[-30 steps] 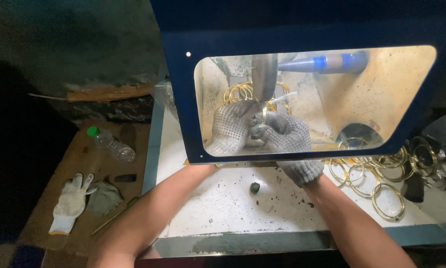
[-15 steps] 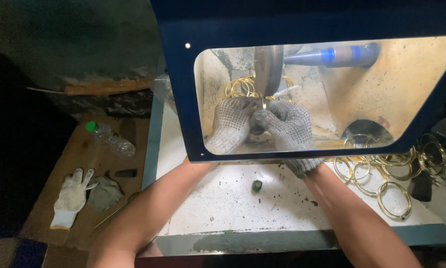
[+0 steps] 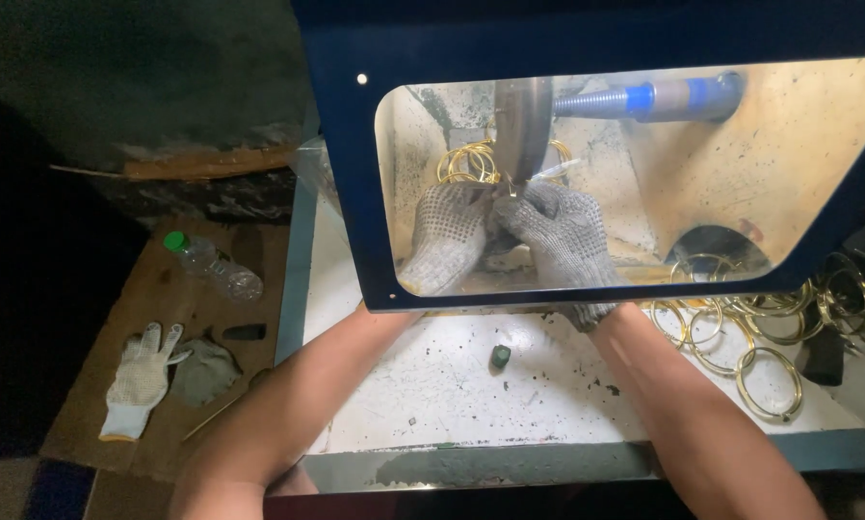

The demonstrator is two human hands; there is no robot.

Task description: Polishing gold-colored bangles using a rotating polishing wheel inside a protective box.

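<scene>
Both hands meet below the wheel (image 3: pixel 521 130), behind the window (image 3: pixel 644 173). Rings (image 3: pixel 741 327) lie right on the worktop (image 3: pixel 452 385). A spare glove (image 3: pixel 139 377) and bottle (image 3: pixel 211 270) lie left.

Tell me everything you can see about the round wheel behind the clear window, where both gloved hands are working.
The wheel is a dark grey disc seen nearly edge-on, standing upright behind the transparent guard. It looks like metal or a worn buffing material; I cannot tell which. A shaft with blue sleeves runs from its right side. The left hand and right hand, in grey knitted gloves, meet just under its lower rim, pressing a small piece there that is mostly hidden. Gold rings hang behind it.
</scene>
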